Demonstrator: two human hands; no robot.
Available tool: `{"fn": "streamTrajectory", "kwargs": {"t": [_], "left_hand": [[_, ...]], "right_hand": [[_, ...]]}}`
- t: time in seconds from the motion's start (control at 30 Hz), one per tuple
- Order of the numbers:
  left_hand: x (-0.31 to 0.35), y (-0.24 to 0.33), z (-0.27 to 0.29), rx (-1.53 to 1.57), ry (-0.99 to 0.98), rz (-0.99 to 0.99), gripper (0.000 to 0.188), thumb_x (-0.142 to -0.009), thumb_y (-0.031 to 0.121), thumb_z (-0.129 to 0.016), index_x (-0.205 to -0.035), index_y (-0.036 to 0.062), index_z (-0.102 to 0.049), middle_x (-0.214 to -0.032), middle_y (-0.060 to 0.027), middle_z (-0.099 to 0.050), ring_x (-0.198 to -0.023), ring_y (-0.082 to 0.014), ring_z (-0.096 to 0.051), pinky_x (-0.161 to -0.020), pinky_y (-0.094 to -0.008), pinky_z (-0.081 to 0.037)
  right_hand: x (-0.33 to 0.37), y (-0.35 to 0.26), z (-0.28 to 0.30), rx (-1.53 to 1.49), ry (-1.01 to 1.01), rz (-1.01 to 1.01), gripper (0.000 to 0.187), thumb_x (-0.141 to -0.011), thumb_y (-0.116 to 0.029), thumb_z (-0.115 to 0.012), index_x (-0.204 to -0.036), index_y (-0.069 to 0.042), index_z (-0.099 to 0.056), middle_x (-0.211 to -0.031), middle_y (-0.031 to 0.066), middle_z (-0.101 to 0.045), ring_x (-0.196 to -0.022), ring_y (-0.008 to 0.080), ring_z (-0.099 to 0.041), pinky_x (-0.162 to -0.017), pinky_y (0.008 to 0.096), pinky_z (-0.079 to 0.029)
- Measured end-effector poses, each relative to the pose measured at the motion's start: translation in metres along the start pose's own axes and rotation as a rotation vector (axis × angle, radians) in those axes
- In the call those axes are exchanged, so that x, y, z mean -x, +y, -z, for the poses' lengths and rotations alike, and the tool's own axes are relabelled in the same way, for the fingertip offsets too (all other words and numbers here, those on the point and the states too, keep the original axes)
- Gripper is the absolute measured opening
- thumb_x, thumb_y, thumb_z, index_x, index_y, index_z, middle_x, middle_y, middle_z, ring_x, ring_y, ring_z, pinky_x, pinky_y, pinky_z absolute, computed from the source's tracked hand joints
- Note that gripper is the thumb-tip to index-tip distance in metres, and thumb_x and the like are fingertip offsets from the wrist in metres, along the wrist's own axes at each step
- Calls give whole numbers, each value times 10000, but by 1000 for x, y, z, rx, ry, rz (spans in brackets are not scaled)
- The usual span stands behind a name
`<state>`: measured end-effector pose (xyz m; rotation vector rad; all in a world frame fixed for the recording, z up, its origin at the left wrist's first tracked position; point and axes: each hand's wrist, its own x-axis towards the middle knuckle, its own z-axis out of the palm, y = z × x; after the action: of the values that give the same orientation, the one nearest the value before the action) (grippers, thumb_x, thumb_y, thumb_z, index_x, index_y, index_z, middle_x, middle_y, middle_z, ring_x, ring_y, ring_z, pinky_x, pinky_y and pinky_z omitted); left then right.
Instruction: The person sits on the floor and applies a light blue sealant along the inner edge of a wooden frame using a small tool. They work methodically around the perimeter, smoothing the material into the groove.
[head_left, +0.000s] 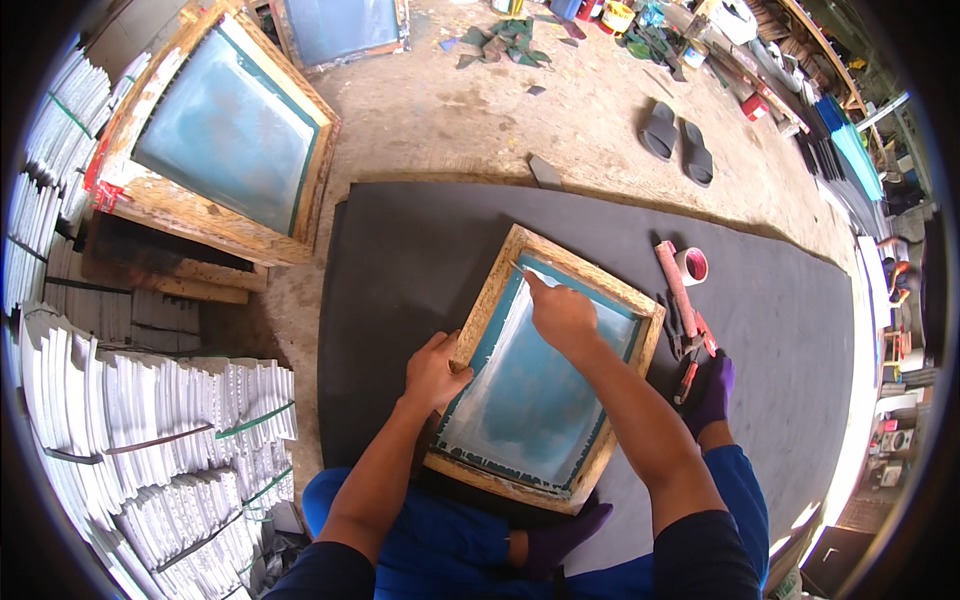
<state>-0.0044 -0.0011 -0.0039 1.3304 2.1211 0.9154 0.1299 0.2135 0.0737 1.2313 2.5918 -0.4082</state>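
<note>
A silk-screen printing frame (pixel 560 371), with a wooden border and blue-green mesh, lies tilted across my lap and the black mat. My left hand (pixel 434 372) is closed around its left wooden side, with the thumb on top. Inside the frame, my right hand (pixel 563 316) reaches to the far left corner. Its index finger is stretched out and touches the end of a whitish strip (pixel 505 335) along the mesh edge. The other fingers are curled, and nothing shows in them. Dark marks run along the mesh's near edge.
On the black mat (pixel 420 240) at right lie a tape roll (pixel 692 265), a reddish rod (pixel 677 290) and red-handled pliers (pixel 687 382). Larger screen frames (pixel 225 130) stand at far left. Bundled white stacks (pixel 170 430) line the left. Black sandals (pixel 658 130) rest on the floor.
</note>
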Motion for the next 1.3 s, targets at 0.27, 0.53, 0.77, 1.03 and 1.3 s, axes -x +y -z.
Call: {"fn": "streamTrajectory", "kwargs": {"t": [0.27, 0.53, 0.77, 1.03, 1.3], "left_hand": [[-1, 1, 1, -11, -11, 7, 685, -709, 187, -796, -1360, 47, -635, -1083, -120, -656, -977, -358, -689, -818, -452, -575], [-2, 0, -1, -6, 10, -4, 669, -720, 198, -804, -1357, 67, -644, -1072, -120, -659, -971, -363, -691, -819, -454, -571], [-2, 5, 2, 32, -5, 27, 666, -719, 198, -801, -1356, 80, -649, -1054, -120, -658, -962, -359, -692, -816, -452, -570], [0, 5, 5, 21, -34, 69, 647, -740, 207, -784, -1358, 77, -643, -1087, -117, -652, -990, -363, -687, -837, -455, -568], [-1, 9, 6, 5, -62, 123, 661, -754, 211, -774, -1380, 59, -623, -1140, -129, -643, -1065, -369, -670, -883, -456, -556]], "right_hand": [[-7, 12, -23, -381, 43, 18, 383, -1079, -271, -487, -1429, -231, -637, -1083, 217, -757, -1008, 432, -725, -879, 534, -577], [-21, 40, -49, -923, -42, -29, 349, -1066, -295, -575, -1396, -239, -676, -1149, 163, -756, -1055, 411, -701, -912, 482, -564], [-24, 48, -59, -798, 117, 49, 370, -1083, -326, -585, -1420, -200, -669, -876, 60, -690, -658, 207, -617, -625, 366, -516], [-31, 43, -7, -1181, -435, -278, 362, -1075, -361, -580, -1401, -246, -687, -770, 66, -644, -576, 180, -587, -510, 348, -468], [-20, 24, -10, -395, 209, -62, 328, -1037, -372, -595, -1333, -301, -714, -1129, 151, -765, -1034, 391, -725, -915, 515, -566]]}}
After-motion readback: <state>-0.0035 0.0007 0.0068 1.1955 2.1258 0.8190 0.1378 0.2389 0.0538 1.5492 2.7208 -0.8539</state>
